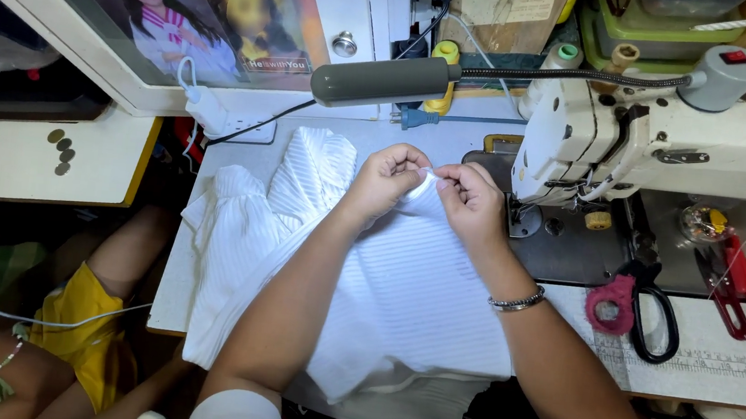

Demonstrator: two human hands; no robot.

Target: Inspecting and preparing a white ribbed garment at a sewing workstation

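A white ribbed garment (402, 286) lies spread over the sewing table and hangs over its near edge. My left hand (385, 178) and my right hand (471, 201) both pinch a fold of this cloth at its far edge, fingertips close together, just left of the white sewing machine (677, 131). A metal bracelet sits on my right wrist. The needle area of the machine is right beside my right hand.
Black-handled scissors (653, 317) with a red-wrapped grip lie on the table at right, beside red clippers (735, 284). A grey lamp (386, 82) on a flexible neck hangs above the cloth. A power strip (225, 120) sits at back left. Another person (28, 330) sits low at left.
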